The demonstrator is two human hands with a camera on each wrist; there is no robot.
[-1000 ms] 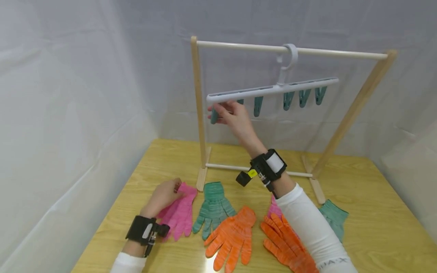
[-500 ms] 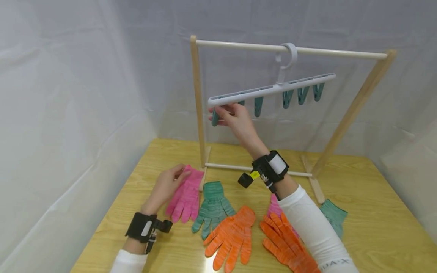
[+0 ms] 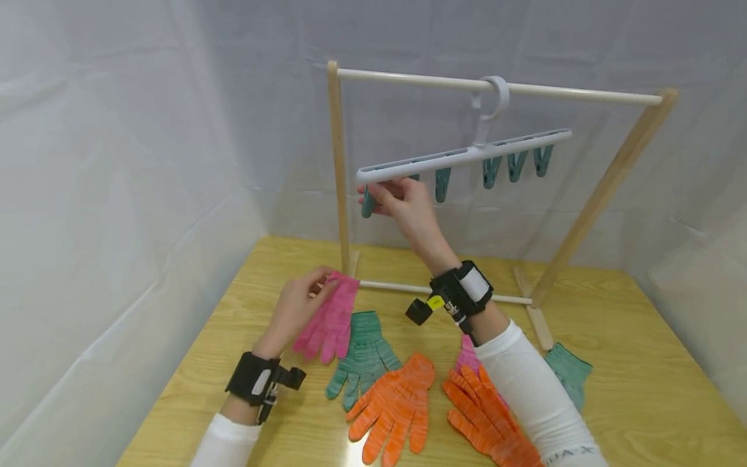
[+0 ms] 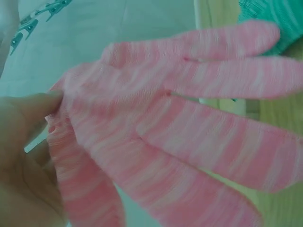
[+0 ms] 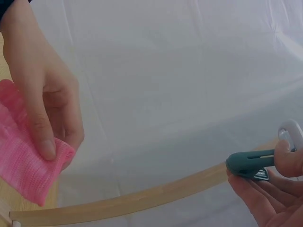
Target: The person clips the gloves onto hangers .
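The left hand (image 3: 297,305) pinches the cuff of a pink glove (image 3: 328,316), lifted off the worktop (image 3: 642,363), fingers dangling. Up and to its right, the right hand (image 3: 403,204) squeezes the end clip (image 3: 367,202) under the hanger (image 3: 461,155). Below lie green (image 3: 363,353) and orange gloves (image 3: 397,405).

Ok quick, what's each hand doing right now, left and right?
Left hand: pinches the cuff of the pink glove, lifted off the table.
Right hand: pinches the teal clip at the left end of the white hanger.
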